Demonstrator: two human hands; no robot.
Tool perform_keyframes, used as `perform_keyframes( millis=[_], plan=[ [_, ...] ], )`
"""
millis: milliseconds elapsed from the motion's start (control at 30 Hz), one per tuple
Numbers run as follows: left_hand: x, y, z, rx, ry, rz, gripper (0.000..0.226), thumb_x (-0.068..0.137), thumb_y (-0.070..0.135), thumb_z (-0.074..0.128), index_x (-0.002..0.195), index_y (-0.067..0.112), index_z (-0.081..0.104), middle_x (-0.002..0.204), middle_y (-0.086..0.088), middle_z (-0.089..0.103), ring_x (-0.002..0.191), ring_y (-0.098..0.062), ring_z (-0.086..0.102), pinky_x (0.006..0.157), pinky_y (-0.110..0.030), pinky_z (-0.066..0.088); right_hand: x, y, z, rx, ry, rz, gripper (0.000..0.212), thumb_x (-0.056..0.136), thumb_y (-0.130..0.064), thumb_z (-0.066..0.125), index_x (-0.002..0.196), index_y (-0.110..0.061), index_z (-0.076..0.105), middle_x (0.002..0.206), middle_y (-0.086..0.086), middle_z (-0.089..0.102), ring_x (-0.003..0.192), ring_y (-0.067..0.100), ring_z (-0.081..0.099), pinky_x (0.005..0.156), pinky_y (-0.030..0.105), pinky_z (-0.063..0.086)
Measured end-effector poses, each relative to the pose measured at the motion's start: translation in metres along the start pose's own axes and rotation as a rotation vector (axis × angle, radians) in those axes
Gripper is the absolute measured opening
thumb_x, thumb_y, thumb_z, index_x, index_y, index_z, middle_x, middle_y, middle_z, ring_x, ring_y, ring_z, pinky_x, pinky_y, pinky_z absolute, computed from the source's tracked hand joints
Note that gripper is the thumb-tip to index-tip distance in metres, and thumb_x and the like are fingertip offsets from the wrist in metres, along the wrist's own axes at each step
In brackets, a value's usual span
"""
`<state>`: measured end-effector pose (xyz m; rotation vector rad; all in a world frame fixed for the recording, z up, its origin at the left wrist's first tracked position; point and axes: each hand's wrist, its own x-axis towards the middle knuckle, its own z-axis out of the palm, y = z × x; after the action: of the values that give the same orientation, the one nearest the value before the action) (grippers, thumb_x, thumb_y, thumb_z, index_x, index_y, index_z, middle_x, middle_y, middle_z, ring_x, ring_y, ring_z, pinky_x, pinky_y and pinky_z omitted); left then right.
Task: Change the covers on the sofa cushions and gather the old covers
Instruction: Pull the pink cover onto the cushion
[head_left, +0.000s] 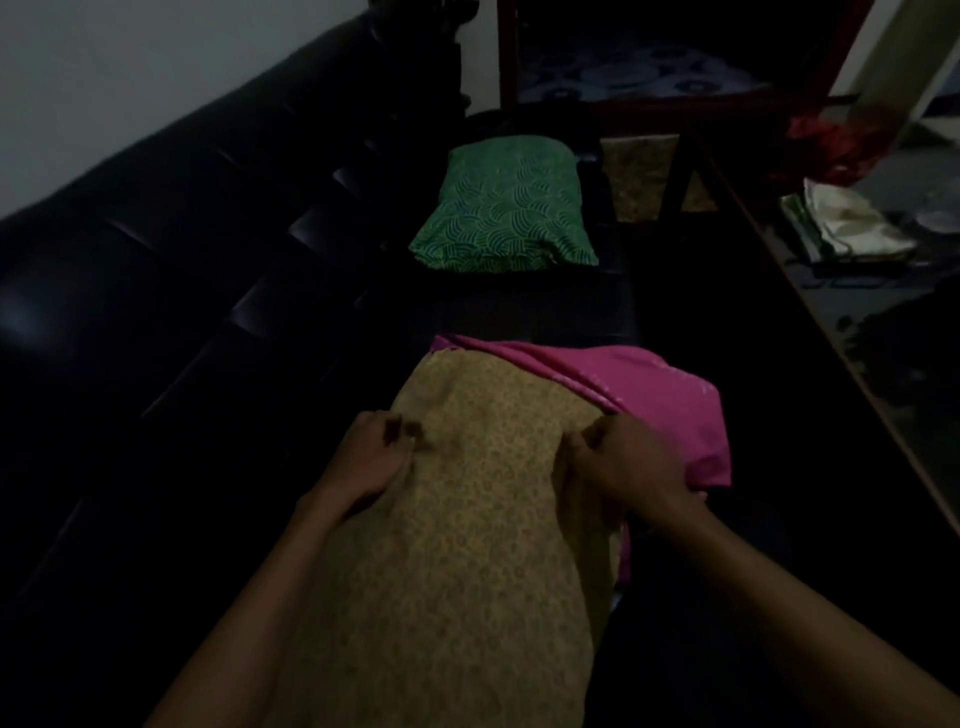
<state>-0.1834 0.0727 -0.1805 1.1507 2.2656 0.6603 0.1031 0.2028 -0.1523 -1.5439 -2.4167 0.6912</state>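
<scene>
Scene dim, detail limited. Black sofa (171, 270) runs from the near left toward the far wall; the seat carries all the cushions.

Near end of seat: cushion in a yellow-brown patterned cover (467, 545), lying lengthwise toward the camera. Its far end overlaps a pink cover (670, 400), which shows along the far and right edges of the patterned fabric and as a thin strip down its right side. Cannot tell whether the pink fabric wraps the same cushion or lies beneath it.

Left hand (363, 462): at the left edge of the patterned cover, fingers curled, pinching the fabric at that edge.

Right hand (628, 462): at the right edge of the patterned cover, where it meets the pink cover. Fingers curled round fabric; the grip takes in the patterned cover, and the pink one may be caught too, not clear.

Far end of seat: green patterned cushion (501, 208), lying flat, well apart from the near cushion, with bare seat between.

Beyond the green cushion, near the seat's far right corner: another yellow-brown patterned piece (641, 176), partly hidden by a dark post.

Right of the sofa: a low bench (810, 312) with pale folded cloth (852, 218) and a red item (826, 140) behind it.
</scene>
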Motion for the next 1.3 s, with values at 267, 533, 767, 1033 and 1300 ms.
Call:
perform_keyframes(
  millis=[267,533,767,1033,1300],
  plan=[
    [0.116,0.053,0.012,-0.048,0.149,0.225,0.046,0.084,0.019,0.069,0.13,0.02,0.065,0.131,-0.008,0.058,0.121,-0.023,0.058,0.107,-0.034,0.045,0.032,-0.028,0.015,0.068,0.196,-0.082,0.023,0.091,-0.044,0.06,0.104,-0.026,0.067,0.096,0.002,0.068,0.086,0.024,0.066,0.075,0.035,0.053],
    [0.176,0.086,0.03,0.131,-0.001,0.285,0.02,0.084,0.026,0.063,0.097,0.032,0.076,0.109,0.002,0.075,0.107,-0.02,0.067,0.097,-0.04,0.052,0.03,-0.019,0.073,-0.076,0.24,-0.13,0.045,0.098,-0.052,0.045,0.138,-0.035,0.057,0.114,0.0,0.049,0.103,0.021,0.051,0.077,0.035,0.049],
    [0.194,0.119,0.037,-0.115,0.106,0.237,0.009,0.086,0.015,0.067,0.087,0.022,0.074,0.088,-0.002,0.076,0.084,-0.013,0.068,0.082,-0.026,0.053,0.034,-0.022,0.053,-0.013,0.211,-0.182,0.039,0.097,-0.05,0.048,0.13,-0.034,0.064,0.113,-0.007,0.063,0.093,0.014,0.062,0.072,0.03,0.048],
    [0.184,0.106,0.023,-0.119,0.162,0.395,0.004,0.085,0.022,0.075,0.083,0.022,0.072,0.075,0.015,0.068,0.069,0.014,0.06,0.067,-0.01,0.044,0.079,0.025,-0.01,0.004,0.197,0.108,0.023,0.089,-0.029,0.07,0.111,-0.024,0.072,0.103,0.005,0.071,0.096,0.026,0.069,0.07,0.028,0.041],
    [0.166,0.109,0.038,0.118,0.271,0.665,0.024,0.078,0.018,0.077,0.086,0.026,0.055,0.092,0.007,0.053,0.085,-0.018,0.059,0.078,-0.038,0.05,0.151,0.042,-0.053,0.134,0.191,0.28,0.026,0.089,-0.025,0.066,0.113,-0.029,0.075,0.11,0.001,0.076,0.105,0.027,0.07,0.082,0.032,0.049]
  ],
)
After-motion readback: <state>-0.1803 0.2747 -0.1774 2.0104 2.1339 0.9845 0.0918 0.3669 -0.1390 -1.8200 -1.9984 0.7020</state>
